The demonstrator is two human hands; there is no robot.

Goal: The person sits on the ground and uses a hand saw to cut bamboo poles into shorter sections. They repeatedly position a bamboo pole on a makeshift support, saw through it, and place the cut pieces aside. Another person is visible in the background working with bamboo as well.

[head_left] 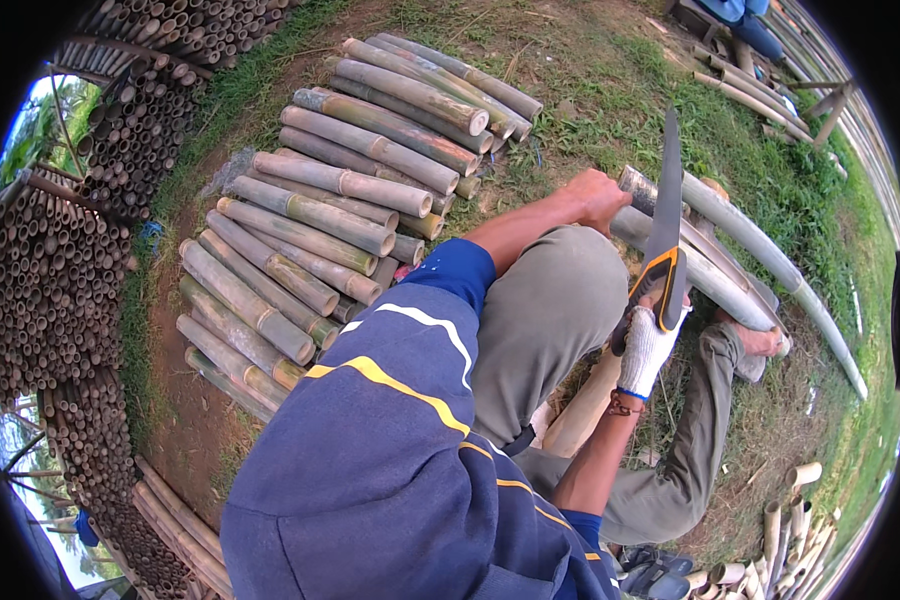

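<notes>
Stacked bamboo pieces (310, 213): left of the left hand (598, 200); being round, they could roll if knocked.
Left hand: bare, fingers curled at the end of the bamboo pole (727, 287); whether it truly grips, I cannot tell. A slack hold could let the pole twist.
Right hand (653, 342): gloved, wrapped round the saw (664, 225) handle.
Saw: blade ahead of the right hand, near bare left knuckles; a skip could nick them.
Foot (760, 341): bare, right of the right hand; slipping could loosen the pole.

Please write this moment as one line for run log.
left hand: at bamboo pole | gloved right hand: holds saw | cut bamboo pieces: lying at left
</notes>
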